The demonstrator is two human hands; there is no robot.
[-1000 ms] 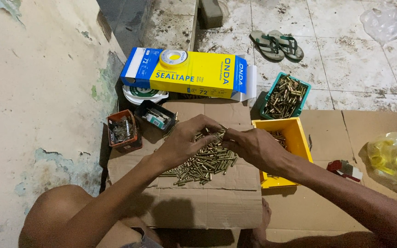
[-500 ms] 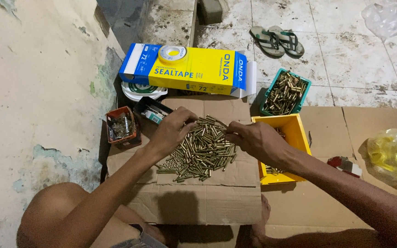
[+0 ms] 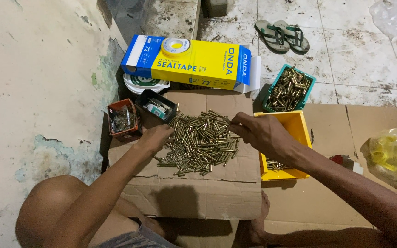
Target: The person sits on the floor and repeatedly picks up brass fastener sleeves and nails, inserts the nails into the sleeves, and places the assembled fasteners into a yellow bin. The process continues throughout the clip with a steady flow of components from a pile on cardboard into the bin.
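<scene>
A brass pin was pinched by the right hand point(image 3: 265, 134) at the brass pile's point(image 3: 198, 143) right edge; the left hand point(image 3: 155, 136) rested loosely curled at its left. Right of the pile, a yellow bin point(image 3: 295, 126) held few pins; beyond it, a green bin point(image 3: 289, 88) was heaped. Bare cardboard point(image 3: 207, 197) lay nearer.

Brass pins point(image 3: 201, 142) heaped on flattened cardboard box point(image 3: 207, 197).

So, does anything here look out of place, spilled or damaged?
The brass pins lie loose in a heap on the cardboard box, not in a bin; both hands touch the heap. The wall has peeling paint. The yellow and blue carton lies on its side, end flap open.
</scene>
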